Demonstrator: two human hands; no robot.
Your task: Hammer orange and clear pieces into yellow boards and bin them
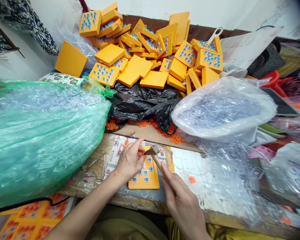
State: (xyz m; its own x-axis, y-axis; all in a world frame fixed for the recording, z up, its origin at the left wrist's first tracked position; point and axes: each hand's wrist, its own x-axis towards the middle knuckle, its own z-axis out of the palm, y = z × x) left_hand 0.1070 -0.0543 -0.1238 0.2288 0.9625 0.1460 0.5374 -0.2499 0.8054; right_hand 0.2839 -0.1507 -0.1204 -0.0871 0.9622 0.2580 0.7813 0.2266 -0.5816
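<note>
A small hammer (152,151) with a wooden handle is gripped in my right hand (183,198), its head over the upper part of a yellow plastic panel (153,183). The panel lies flat on the bench and carries rows of small blue-and-clear pieces. My left hand (130,160) is at the panel's upper left, thumb and fingers bent together around a small orange plastic piece (140,153), right beside the hammer head. The fingers partly cover that piece and the panel's left side.
Yellow panels (155,79) are heaped at the back. A green bag (52,140) of clear plastic pieces bulges at left; a white bag (222,110) of similar pieces stands at right. Orange rings (175,138) lie near a black bag (142,103). Loose clear pieces (227,173) cover the right side.
</note>
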